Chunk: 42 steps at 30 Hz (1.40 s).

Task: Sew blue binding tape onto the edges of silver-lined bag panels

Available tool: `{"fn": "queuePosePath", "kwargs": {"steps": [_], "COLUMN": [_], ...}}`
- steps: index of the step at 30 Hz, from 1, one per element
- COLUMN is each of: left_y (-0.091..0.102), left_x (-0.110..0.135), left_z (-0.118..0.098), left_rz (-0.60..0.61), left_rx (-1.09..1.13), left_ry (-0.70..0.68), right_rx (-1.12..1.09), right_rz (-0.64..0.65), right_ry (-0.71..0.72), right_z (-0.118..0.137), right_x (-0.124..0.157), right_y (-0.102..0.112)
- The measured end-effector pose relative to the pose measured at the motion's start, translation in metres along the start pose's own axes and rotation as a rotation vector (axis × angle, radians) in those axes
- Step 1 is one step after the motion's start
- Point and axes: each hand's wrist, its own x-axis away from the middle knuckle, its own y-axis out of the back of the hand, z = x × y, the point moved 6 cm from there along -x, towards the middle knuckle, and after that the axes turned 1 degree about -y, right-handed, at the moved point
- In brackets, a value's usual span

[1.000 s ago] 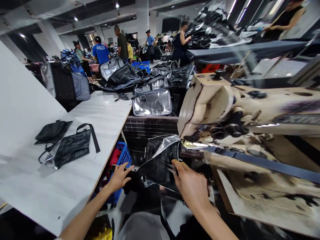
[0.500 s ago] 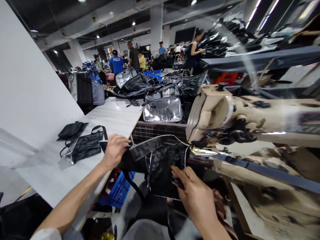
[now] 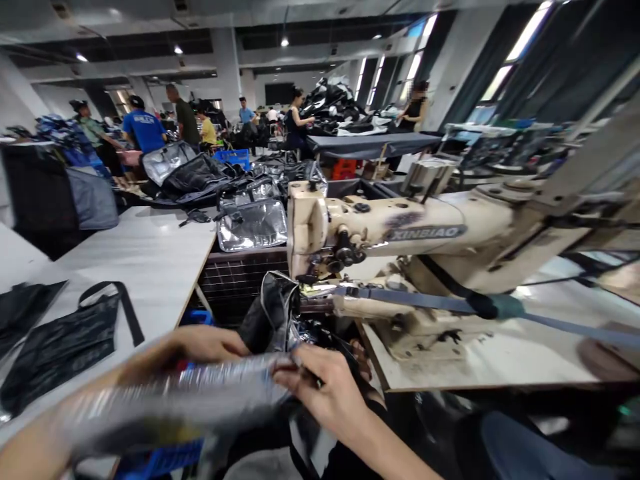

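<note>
A black and silver bag piece hangs at the needle end of a cream sewing machine. My right hand is closed in a pinch on the bag's silvery edge, which stretches leftward as a blurred strip. My left hand reaches in from the left beside the same piece, smeared by motion, fingers curled near the black fabric. A grey strap runs along the machine bed toward the right.
A white table on the left carries flat black bag pieces. A blue crate sits below its edge. Silver and black bags pile up behind a wire basket. Several people work at the back.
The view has swung right and down. My left hand came back from the table edge toward me. My right hand shifted left and took the bag's silvery edge, pulling it out.
</note>
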Motion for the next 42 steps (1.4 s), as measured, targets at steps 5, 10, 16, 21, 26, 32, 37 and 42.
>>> {"fn": "queuePosePath", "kwargs": {"steps": [5,10,16,21,26,32,37,42], "left_y": [0.136,0.049,0.015,0.037,0.04,0.046,0.052,0.058], "left_x": [0.083,-0.009,-0.094,-0.104,-0.118,-0.125,-0.134,-0.138], "left_z": [-0.048,-0.097,-0.058,-0.051,-0.048,-0.051,-0.046,-0.036], "left_rz": [-1.1,-0.837,-0.666,-0.635,-0.552,-0.547,-0.552,-0.53], "left_rx": [-0.239,-0.629,-0.674,-0.222,0.08,0.025,0.113,0.155], "left_ry": [-0.09,-0.45,-0.481,-0.423,-0.254,-0.165,-0.206,-0.181], "right_rx": [-0.124,-0.133,-0.097,-0.195,-0.216,-0.295,-0.425,-0.525], "right_rz": [-0.222,-0.306,-0.211,-0.144,-0.246,-0.298,-0.369,-0.463], "right_ry": [-0.288,-0.258,-0.288,-0.316,-0.373,-0.438,-0.471,-0.504], "right_z": [-0.041,-0.062,-0.073,-0.075,-0.078,-0.09,-0.088,-0.083], "right_x": [-0.008,-0.027,-0.021,-0.022,-0.032,-0.032,-0.033,-0.04], "right_y": [0.018,0.001,0.009,0.012,0.015,0.015,0.011,0.009]}}
